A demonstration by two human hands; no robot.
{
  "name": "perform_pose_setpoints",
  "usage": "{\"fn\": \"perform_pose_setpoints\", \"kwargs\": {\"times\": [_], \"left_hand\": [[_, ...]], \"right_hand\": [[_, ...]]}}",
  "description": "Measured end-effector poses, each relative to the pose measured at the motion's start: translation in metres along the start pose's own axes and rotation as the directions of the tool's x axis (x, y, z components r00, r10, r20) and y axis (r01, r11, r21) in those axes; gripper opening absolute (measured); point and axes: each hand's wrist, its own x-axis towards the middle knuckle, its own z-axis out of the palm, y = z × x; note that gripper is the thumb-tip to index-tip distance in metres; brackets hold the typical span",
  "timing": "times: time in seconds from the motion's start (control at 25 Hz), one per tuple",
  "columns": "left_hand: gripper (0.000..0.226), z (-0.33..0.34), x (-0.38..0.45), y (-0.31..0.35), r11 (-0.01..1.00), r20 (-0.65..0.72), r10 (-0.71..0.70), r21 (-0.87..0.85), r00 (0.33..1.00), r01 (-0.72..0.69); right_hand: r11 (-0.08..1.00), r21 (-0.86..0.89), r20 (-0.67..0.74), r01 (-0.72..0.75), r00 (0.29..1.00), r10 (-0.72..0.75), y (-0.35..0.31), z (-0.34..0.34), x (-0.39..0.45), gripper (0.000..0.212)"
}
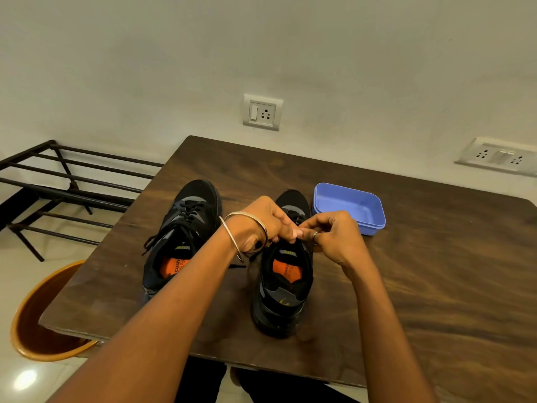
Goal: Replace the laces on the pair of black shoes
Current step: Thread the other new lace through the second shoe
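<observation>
Two black shoes with orange insoles stand side by side on the dark wooden table (436, 271), toes pointing away from me. The left shoe (180, 237) is laced with a black lace, its ends hanging loose over the side. Over the tongue of the right shoe (286, 286), my left hand (266, 222) and my right hand (334, 234) meet with curled fingers. They pinch the black lace there, which the fingers mostly hide. A lace tip (236, 266) lies on the table between the shoes.
A blue plastic tub (348, 207) sits on the table just beyond the right shoe. A black metal rack (66, 187) stands to the left of the table, and an orange bin (40, 324) is on the floor by the near-left corner. Wall sockets are behind.
</observation>
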Motion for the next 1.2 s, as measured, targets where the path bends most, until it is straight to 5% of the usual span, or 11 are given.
{"fn": "perform_pose_setpoints", "kwargs": {"times": [0.28, 0.44, 0.68, 0.8, 0.96, 1.2], "left_hand": [[0.008, 0.002, 0.003, -0.004, 0.954, -0.128, 0.162, 0.276, 0.978, -0.122], [0.006, 0.012, 0.006, -0.005, 0.886, -0.179, 0.17, 0.458, 0.969, -0.071], [0.004, 0.02, 0.005, -0.002, 0.825, -0.232, 0.2, 0.564, 0.952, -0.035], [0.003, 0.024, 0.004, -0.002, 0.792, -0.219, 0.215, 0.609, 0.952, -0.039], [0.007, 0.036, 0.002, -0.008, 0.825, -0.319, 0.24, 0.564, 0.917, -0.02], [0.007, 0.046, 0.005, -0.021, 0.98, -0.393, 0.042, 0.196, 0.919, 0.039]], "right_hand": [[0.994, 0.058, 0.077, -0.091, 0.993, 0.087, -0.006, -0.006, -0.004, 0.005], [0.978, -0.082, 0.231, -0.194, 0.95, 0.208, -0.001, -0.009, -0.006, 0.037], [0.972, -0.089, 0.155, -0.219, 0.961, 0.23, 0.0, -0.01, -0.004, 0.008], [0.974, -0.09, 0.116, -0.209, 0.969, 0.219, 0.001, -0.007, -0.005, 0.011], [0.979, -0.037, 0.133, -0.203, 0.97, 0.206, 0.006, -0.009, -0.008, 0.013], [0.984, 0.004, 0.139, -0.18, 0.974, 0.178, 0.01, -0.008, -0.011, 0.01]]}}
